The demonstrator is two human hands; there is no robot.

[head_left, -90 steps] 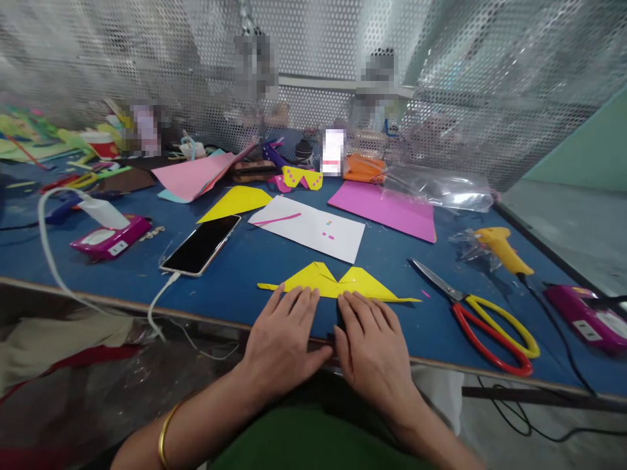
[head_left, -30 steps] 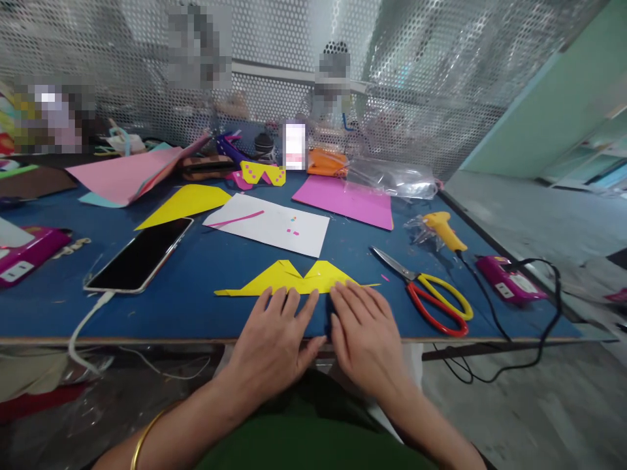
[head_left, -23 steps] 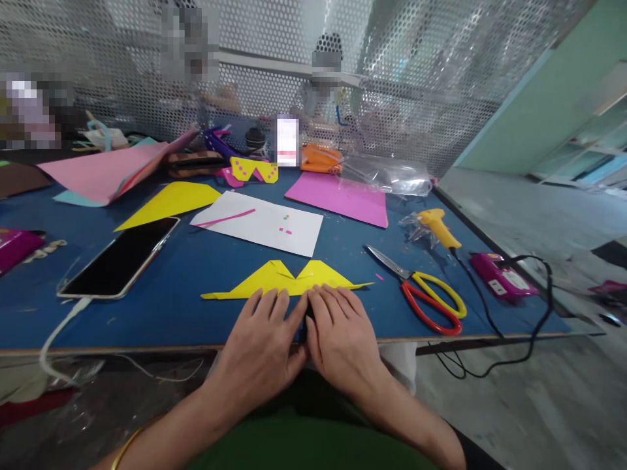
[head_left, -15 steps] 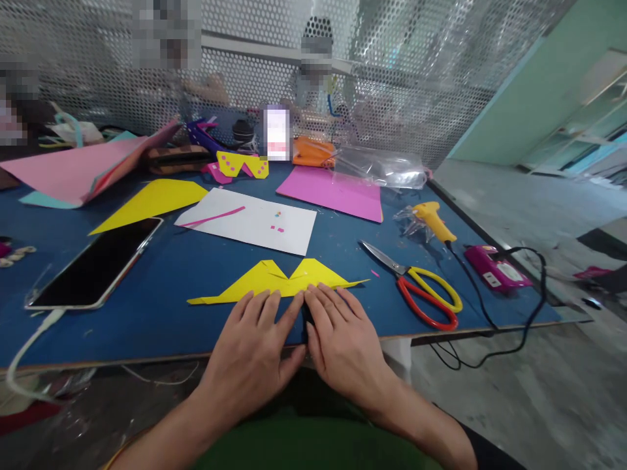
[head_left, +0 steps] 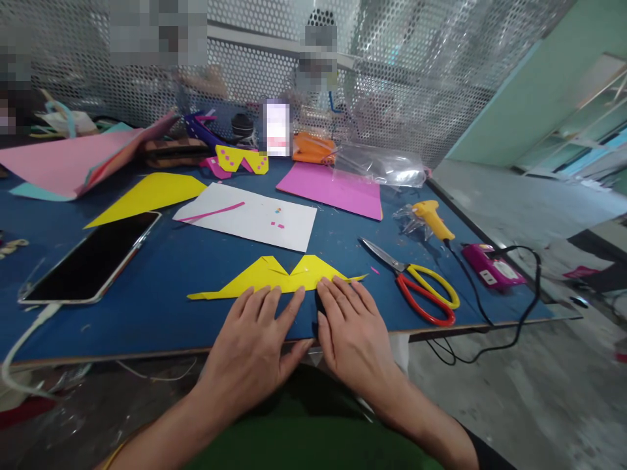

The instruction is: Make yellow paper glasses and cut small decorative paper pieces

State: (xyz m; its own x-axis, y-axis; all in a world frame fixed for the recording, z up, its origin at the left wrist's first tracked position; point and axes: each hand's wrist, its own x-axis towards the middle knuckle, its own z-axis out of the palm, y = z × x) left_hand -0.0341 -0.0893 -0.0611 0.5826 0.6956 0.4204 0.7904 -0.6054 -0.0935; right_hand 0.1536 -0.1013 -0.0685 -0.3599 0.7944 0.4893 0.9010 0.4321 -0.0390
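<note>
A yellow folded paper cut-out (head_left: pixel 281 277) lies flat on the blue table, with two humps along its far edge and a thin strip at each end. Fingertips of my left hand (head_left: pixel 252 333) press on its near edge, left of the middle, fingers spread and thumb apart. My right hand (head_left: pixel 353 320) lies on the near edge towards the right, fingers stretched out close together, palm down. Scissors (head_left: pixel 406 271) with one red and one yellow handle lie to the right of my right hand, blades partly closed.
Behind the cut-out lies a white sheet (head_left: pixel 245 219) with pink scraps. A phone (head_left: pixel 93 261) on a white cable is at left, near yellow paper (head_left: pixel 147 196). Further back are a spotted yellow mask (head_left: pixel 242 160) and pink sheets (head_left: pixel 333 189). At right sit a glue gun (head_left: pixel 434 220) and purple power strip (head_left: pixel 492 266).
My right hand has slid rightwards along the cut-out's near edge, widening the gap between my hands. My left hand stays in nearly the same place. The view has shifted slightly.
</note>
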